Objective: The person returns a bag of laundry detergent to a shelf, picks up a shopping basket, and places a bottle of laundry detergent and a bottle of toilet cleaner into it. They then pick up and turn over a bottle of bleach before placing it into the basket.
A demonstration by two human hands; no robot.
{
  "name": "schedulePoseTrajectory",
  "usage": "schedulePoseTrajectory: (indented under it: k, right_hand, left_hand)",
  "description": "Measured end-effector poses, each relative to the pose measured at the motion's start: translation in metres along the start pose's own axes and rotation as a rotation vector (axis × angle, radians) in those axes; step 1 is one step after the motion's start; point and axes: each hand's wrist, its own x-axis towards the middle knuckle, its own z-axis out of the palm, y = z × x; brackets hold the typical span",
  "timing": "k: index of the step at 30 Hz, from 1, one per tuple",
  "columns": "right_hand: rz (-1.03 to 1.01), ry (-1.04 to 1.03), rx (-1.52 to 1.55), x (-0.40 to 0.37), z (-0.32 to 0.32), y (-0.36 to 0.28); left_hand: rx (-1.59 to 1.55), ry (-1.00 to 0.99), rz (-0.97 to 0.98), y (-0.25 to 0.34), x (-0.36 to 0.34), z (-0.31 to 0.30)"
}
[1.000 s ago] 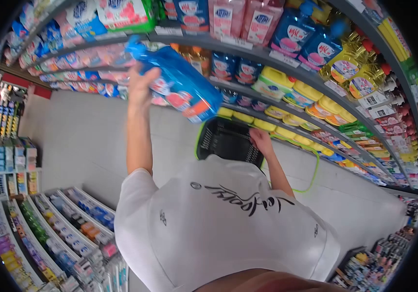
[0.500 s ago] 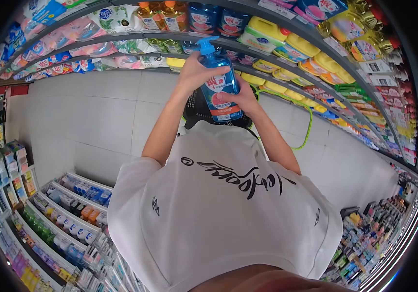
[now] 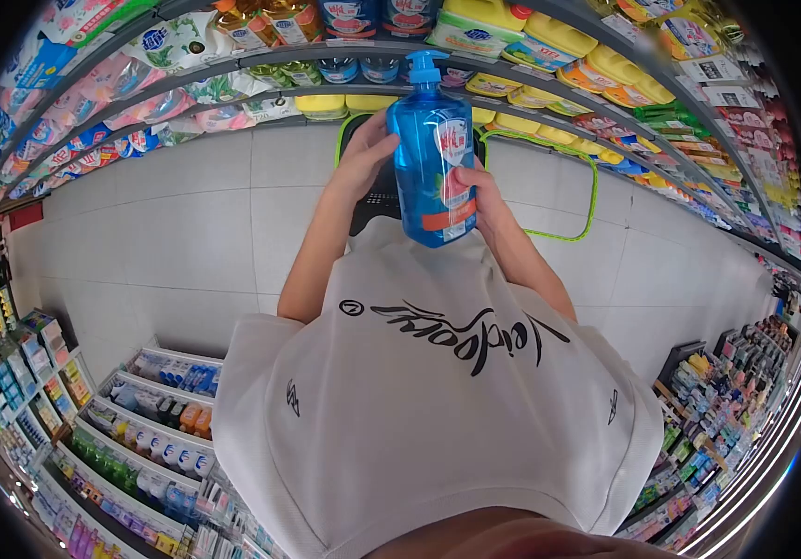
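Note:
A large blue pump bottle of dish soap [image 3: 419,177] is held upright in front of my chest. My left hand [image 3: 366,156] is closed on its left side near the shoulder, with some fingers hidden behind it. My right hand [image 3: 486,193] grips the lower right side, thumb over the printed label. The bottle's face is angled so that clear blue plastic shows on the left and the label sits on the right. Behind and below it is a black basket [image 3: 377,216] with a bright green rim, partly covered by the bottle and my arms.
Shelves ahead carry yellow jugs [image 3: 549,45], amber bottles [image 3: 290,20] and bagged goods [image 3: 177,42]. A green basket handle [image 3: 593,200] sticks out to the right over the grey tiled floor [image 3: 186,205]. More stocked shelves [image 3: 153,410] stand behind me on the left.
The bottle has been turned in my hands, its label moving toward the right. My left thumb has slid off the front to the left side. The shelves' view has shifted slightly.

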Motion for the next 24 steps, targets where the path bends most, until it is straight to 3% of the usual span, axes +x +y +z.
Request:
schedulePoseTrajectory:
  k: [5,7,13,15,22,24]
  right_hand:
    - [0.052,-0.065,0.132,0.001,-0.006,0.013]
    - [0.187,-0.294,0.163,0.0,0.002,0.013]
    - [0.211,-0.376,0.187,-0.003,0.016,0.026]
    - [0.247,-0.601,0.419,0.0,0.014,0.035]
    - [0.352,-0.658,0.479,0.002,0.007,0.046]
    - [0.387,-0.616,0.496,0.0,0.006,0.045]
  left_hand:
    - [0.062,-0.147,0.139,0.0,-0.007,-0.004]
    - [0.087,-0.177,0.158,0.002,-0.009,-0.006]
    - [0.24,-0.253,0.2,0.01,-0.019,-0.003]
    - [0.184,-0.251,0.184,0.008,-0.022,0.002]
    - [0.063,-0.176,0.073,-0.006,-0.028,0.004]
    - [-0.102,-0.219,0.038,-0.014,-0.026,-0.001]
